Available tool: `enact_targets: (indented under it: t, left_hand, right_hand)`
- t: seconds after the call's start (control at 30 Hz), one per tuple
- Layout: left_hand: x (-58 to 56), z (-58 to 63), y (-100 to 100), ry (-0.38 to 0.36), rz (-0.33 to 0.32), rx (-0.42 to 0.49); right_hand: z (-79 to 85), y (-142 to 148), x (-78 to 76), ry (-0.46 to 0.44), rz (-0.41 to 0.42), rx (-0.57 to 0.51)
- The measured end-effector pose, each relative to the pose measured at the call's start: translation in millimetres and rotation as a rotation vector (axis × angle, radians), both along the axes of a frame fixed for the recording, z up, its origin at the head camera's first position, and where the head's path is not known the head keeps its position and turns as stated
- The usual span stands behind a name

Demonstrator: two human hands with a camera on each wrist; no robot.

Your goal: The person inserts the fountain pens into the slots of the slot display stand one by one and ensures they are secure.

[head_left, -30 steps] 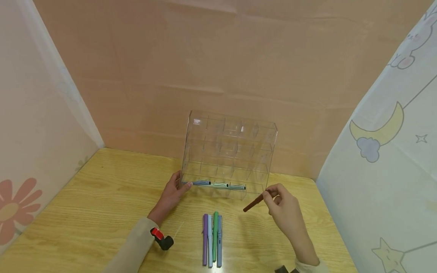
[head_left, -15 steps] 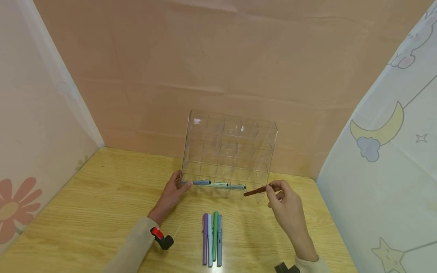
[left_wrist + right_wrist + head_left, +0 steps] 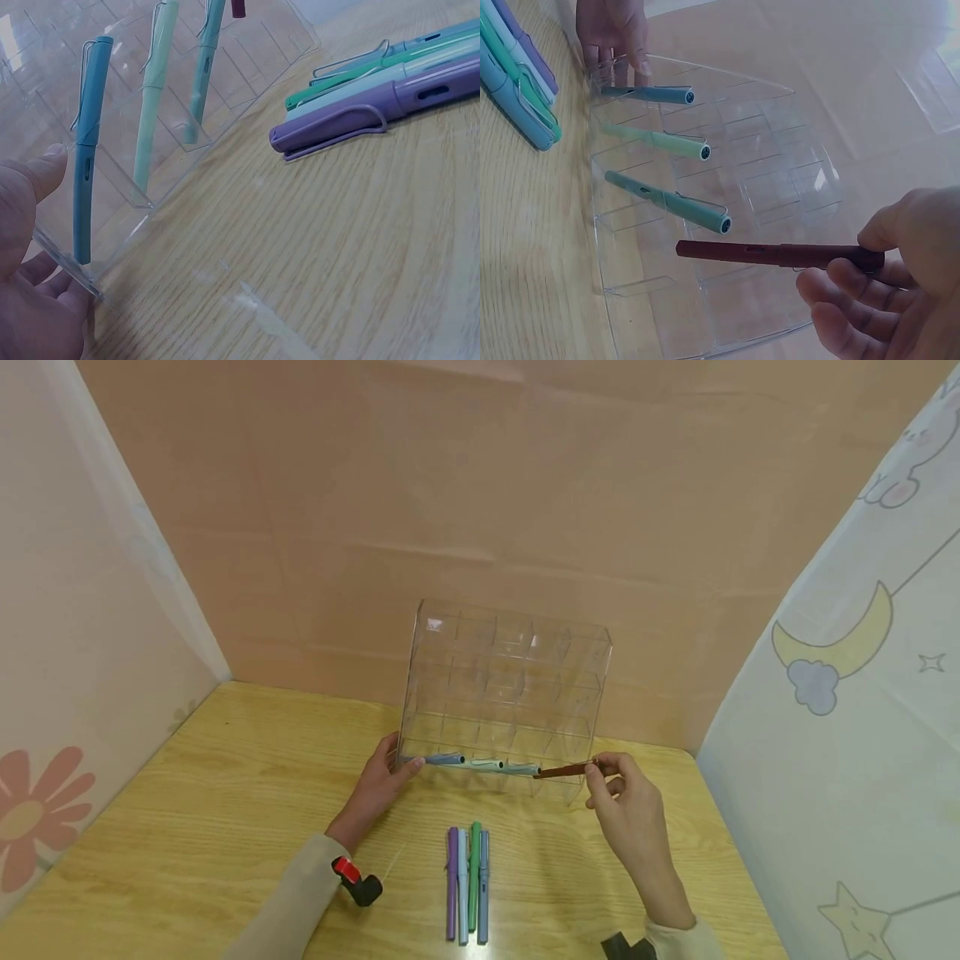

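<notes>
A clear plastic pen rack [image 3: 510, 689] with rows of compartments stands tilted on the table. My left hand [image 3: 378, 789] grips its lower left corner, thumb on the front and fingers behind the edge. Along the bottom row lie a blue pen [image 3: 90, 135], a pale green pen [image 3: 664, 141] and a teal pen [image 3: 676, 202], each in its own compartment. My right hand [image 3: 630, 810] pinches a dark red pen [image 3: 772, 253] near its clip end. The pen's other end points left, at the bottom row just right of the teal pen; whether it touches the rack I cannot tell.
In front of the rack, a purple pen [image 3: 452, 885], a light blue pen [image 3: 462, 893], a green pen [image 3: 474, 881] and a grey-blue pen [image 3: 483, 893] lie side by side on the wooden table [image 3: 285, 777]. A draped backdrop [image 3: 480, 485] rises behind the rack.
My right hand has lifted slightly and turned the dark red pen from slanting downward to nearly level, bringing its tip up to the bottom row. My left hand and the rack hold still.
</notes>
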State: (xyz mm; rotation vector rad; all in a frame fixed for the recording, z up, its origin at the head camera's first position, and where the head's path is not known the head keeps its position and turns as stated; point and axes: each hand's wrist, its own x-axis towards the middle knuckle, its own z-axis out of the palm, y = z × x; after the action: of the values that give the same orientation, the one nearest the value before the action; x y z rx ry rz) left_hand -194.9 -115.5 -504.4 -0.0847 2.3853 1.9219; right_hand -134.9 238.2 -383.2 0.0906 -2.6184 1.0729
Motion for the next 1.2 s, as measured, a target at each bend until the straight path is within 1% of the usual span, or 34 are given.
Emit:
enact_targets:
  t: [0.37,0.73,0.97,1.2]
  left_hand:
    - [-0.6,-1.3,-1,-0.001,-0.006,0.009]
    - [0.8,1.1,0,-0.001,-0.001,0.008]
    - [1.3,0.1,0,0.003,-0.007,0.011]
    - [1.7,1.3,0,0.005,-0.006,0.013]
  right_hand:
    - [-13.6,-1,-4.2,-0.023,0.054,0.022]
    - [-30.2,-4,-10.4,-0.111,0.073,0.044]
    - [-37.5,-5,-15.7,-0.091,0.074,0.113]
    - [-40.8,-7,-20.0,-0.09,0.061,0.131]
